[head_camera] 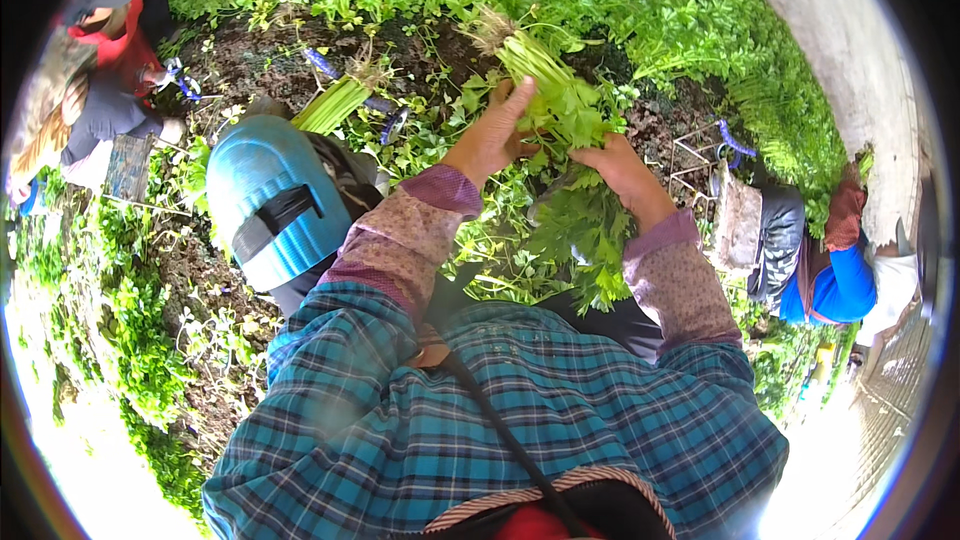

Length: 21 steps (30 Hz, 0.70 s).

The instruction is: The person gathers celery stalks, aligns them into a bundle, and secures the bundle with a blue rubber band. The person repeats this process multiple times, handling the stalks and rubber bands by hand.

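Note:
Both hands are at one bunch of leafy celery [541, 69], its pale roots towards the top and its leaves hanging down in front of me. My left hand [496, 127] lies against the stalks from the left, thumb up along them and fingers partly behind. My right hand [619, 169] pinches the leafy part lower down on the right. Another celery bunch [330, 103] with roots lies to the left, beyond a blue knee pad [277, 195] with a black strap on my bent knee.
Uncut celery plants [675, 7] stand along the top. Dark soil [247, 52] with loose leaves lies before them. A co-worker [112, 75] sits at the upper left, reaching into the plants; another person [825, 270] is at the right. Stools with metal frames stand near both.

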Motion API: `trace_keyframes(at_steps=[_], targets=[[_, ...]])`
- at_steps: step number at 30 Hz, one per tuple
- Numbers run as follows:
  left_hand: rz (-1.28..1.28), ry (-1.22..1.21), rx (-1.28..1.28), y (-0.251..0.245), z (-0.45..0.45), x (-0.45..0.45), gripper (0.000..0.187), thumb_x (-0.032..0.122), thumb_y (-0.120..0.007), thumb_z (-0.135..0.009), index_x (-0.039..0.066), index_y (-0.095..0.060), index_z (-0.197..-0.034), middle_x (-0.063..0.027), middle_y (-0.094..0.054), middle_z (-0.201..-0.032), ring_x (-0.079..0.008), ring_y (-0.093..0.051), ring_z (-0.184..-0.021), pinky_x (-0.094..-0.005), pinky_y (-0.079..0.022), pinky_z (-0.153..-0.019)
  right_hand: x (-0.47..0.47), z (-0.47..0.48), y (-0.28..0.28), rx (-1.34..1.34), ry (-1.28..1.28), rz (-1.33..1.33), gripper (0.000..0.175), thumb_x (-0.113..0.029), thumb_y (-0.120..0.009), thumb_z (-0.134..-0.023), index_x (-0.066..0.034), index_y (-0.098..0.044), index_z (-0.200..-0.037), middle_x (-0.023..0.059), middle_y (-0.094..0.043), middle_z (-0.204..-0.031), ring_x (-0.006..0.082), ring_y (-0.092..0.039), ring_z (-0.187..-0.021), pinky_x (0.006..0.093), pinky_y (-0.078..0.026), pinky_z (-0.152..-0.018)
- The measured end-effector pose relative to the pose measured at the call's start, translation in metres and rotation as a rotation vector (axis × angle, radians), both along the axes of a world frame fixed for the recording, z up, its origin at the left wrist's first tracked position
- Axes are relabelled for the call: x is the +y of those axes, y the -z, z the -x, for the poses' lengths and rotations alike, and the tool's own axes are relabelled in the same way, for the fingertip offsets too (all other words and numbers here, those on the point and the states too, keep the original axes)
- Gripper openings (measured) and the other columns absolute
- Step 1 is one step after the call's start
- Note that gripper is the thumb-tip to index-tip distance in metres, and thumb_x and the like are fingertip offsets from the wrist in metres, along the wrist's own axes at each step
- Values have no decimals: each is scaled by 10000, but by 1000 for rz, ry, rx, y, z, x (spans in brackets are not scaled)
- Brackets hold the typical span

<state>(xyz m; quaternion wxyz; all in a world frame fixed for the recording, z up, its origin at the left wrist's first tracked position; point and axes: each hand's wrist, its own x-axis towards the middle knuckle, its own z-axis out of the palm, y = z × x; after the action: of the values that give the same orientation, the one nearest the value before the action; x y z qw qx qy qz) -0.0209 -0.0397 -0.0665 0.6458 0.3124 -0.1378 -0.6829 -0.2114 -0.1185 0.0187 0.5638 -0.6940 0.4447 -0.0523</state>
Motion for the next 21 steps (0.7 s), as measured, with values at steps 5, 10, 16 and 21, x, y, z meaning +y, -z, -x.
trace_keyframes(at_steps=[5,10,16,21], targets=[[-258,23,-311,-30,-14,9,459,313,-766,-931,114,-612,-1315,-43,-701,-1157,-163,-672,-1014,-387,-606,-821,16,1,-43,-17,-95,52,412,-199,-759,-880,-19,-666,-1238,59,-726,-1061,162,-672,-939,315,-526,-846],[-185,-119,-216,0,-52,0,252,198,-681,-982,52,-682,-1187,-61,-706,-919,-131,-635,-700,-284,-569,-561,5,30,-90,152,6,202,541,-172,-781,-813,20,-594,-1283,90,-711,-1060,191,-667,-932,312,-515,-869],[-378,-452,-380,88,-90,9,245,176,-652,-965,14,-671,-1148,-125,-719,-1004,-205,-677,-757,-342,-552,-597,-11,83,-149,499,-54,486,483,-101,-729,-755,66,-622,-1195,120,-681,-1013,210,-650,-881,342,-521,-763],[-142,-102,-1870,35,-42,6,1204,679,-779,-761,21,-217,-1600,-311,-311,-1587,-485,-344,-1456,-654,-294,-1160,-8,109,-168,451,-116,604,351,-116,-710,-769,70,-674,-1064,175,-675,-830,209,-634,-745,379,-504,-694]])
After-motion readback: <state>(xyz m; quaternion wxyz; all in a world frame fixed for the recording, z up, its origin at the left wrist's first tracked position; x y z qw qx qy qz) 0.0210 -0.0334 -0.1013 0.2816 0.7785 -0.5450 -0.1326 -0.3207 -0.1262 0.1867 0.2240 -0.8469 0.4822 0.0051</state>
